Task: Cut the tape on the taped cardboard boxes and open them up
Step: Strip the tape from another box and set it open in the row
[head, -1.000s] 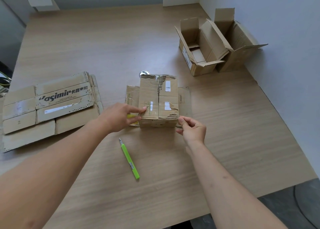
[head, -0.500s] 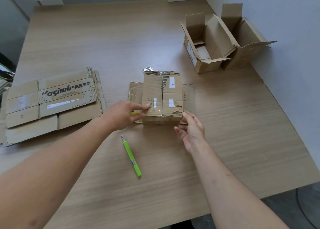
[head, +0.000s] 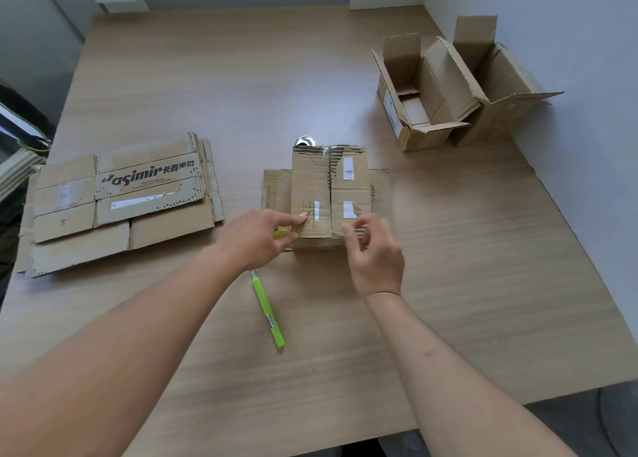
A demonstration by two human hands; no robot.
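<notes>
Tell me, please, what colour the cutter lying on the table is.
The cutter is bright lime green, seen in the head view.

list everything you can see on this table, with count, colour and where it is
taped box: 1, brown, table centre, flaps closed
flat cardboard under box: 1, brown, centre
green cutter: 1, lime green, near the box, untouched
opened boxes: 2, brown, far right by the wall
flattened cardboard stack: 1 pile, brown, left side
round metal object: 1, silver, behind the box, unclear what
table: 1, light wood
left hand: 1, fingers on the box's left flap
right hand: 1, blurred, at the box's near right edge
</notes>
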